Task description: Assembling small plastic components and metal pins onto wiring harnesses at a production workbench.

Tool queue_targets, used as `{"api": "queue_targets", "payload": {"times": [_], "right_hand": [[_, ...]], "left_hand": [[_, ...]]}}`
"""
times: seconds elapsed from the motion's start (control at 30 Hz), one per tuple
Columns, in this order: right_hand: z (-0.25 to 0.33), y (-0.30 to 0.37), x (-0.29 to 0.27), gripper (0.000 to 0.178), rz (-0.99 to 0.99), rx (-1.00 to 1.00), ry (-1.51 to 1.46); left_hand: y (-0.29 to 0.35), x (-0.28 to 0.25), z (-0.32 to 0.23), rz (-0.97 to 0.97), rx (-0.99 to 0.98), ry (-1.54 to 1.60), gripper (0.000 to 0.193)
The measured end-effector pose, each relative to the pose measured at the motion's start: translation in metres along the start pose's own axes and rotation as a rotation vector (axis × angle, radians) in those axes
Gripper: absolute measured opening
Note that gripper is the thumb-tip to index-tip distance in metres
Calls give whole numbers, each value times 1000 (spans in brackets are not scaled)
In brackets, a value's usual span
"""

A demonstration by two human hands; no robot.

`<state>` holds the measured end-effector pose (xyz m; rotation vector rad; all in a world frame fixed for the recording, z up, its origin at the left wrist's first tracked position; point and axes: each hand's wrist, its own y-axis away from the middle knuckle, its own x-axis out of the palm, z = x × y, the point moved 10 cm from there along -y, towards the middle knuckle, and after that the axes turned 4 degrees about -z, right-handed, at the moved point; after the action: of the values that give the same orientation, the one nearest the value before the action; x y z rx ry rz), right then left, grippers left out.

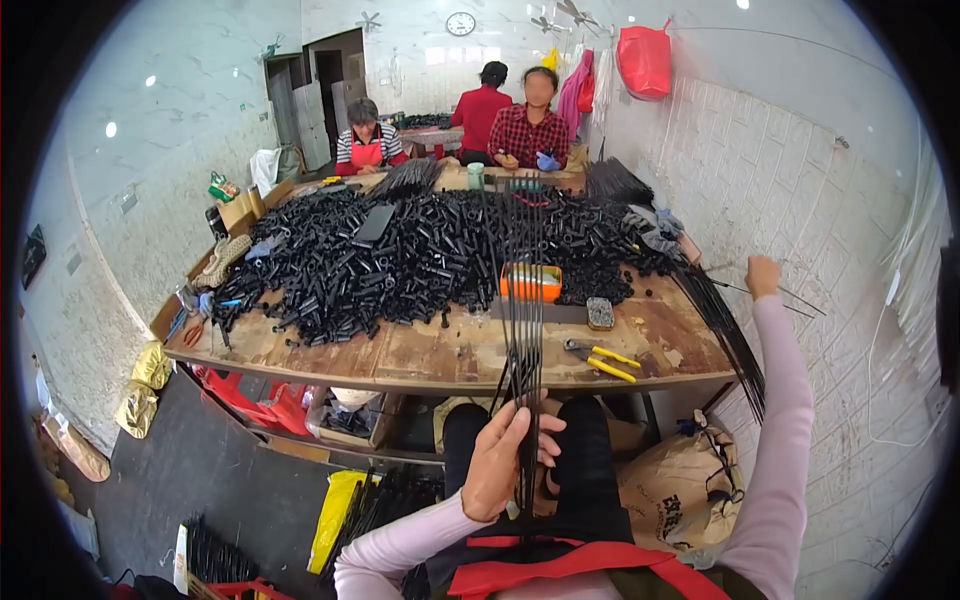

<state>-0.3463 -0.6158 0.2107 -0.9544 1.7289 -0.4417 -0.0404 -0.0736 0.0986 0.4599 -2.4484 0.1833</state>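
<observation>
My left hand [497, 447] is closed around a bundle of long thin black rods [526, 345], which stands up in front of me over the table's near edge. Off to the right, my right hand [763, 277] is raised with its fingers curled round a few thin black rods [800, 297] that slant outward toward the wall. Below that hand, more black rods [728, 340] lie over the table's right edge. Yellow-handled pliers [610, 362] rest on the near side of the wooden table [450, 358]. A wide heap of small black tubular parts [330, 265] covers the table's middle.
An orange box [531, 282] and a small clear container [600, 313] stand by the heap. A dark flat phone-like slab [374, 223] lies on it. Two people sit across the table; another stands behind, back turned. A sack [680, 485] is at my right leg.
</observation>
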Motion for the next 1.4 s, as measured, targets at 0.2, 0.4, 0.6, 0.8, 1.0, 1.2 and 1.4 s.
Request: {"api": "queue_targets", "payload": {"times": [0.2, 0.4, 0.6, 0.8, 1.0, 1.2, 1.4], "right_hand": [[-6, -3, -3, 8, -100, 89, -386], [142, 0, -95, 23, 449, 281, -1809], [301, 113, -275, 20, 882, -67, -1973], [374, 188, -339, 21, 920, -543, -1876], [374, 173, -329, 35, 960, -471, -1736], [345, 125, -359, 18, 167, -502, -1845], [367, 119, -363, 30, 333, -539, -1386]], "left_hand": [[9, 1, -7, 39, 38, -28, 34], [4, -13, -20, -103, 66, -51, 27], [-40, -28, -42, -177, 151, -92, 20], [-34, -37, -23, -189, 57, -139, 15], [-33, -36, -19, -148, 52, -129, 20], [-41, -26, -7, -133, 41, -149, 25], [-44, -17, 6, -196, 92, -135, 22]]}}
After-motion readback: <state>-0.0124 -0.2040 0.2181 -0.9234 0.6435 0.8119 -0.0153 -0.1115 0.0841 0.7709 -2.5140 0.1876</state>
